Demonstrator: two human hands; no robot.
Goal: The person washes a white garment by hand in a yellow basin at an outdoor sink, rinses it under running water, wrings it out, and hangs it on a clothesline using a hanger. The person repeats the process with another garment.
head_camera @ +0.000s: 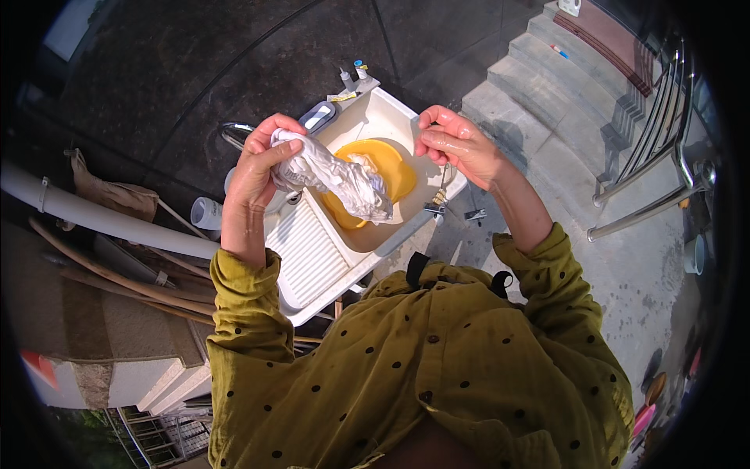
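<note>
My left hand (261,155) grips one end of a crumpled white cloth (334,176) that looks wet and bears some lettering. The cloth's other end hangs over a yellow plastic basin (404,170), which sits in a white laundry sink (384,105). Over the sink's right side, my right hand (448,140) is raised with its fingers bent and thumb slightly apart; nothing shows between them. Below that hand, a metal clip (435,208) hangs by the sink's edge, its upper end partly hidden. To the left of the basin is the sink's ribbed washboard (307,252).
Small bottles (360,69) and a brush-like item (318,116) lie along the sink's far rim. A chrome tap (234,133) and a white cup (206,212) are on the left, near a white pipe (105,208). Concrete steps (527,88) and metal handrails (644,170) rise at right.
</note>
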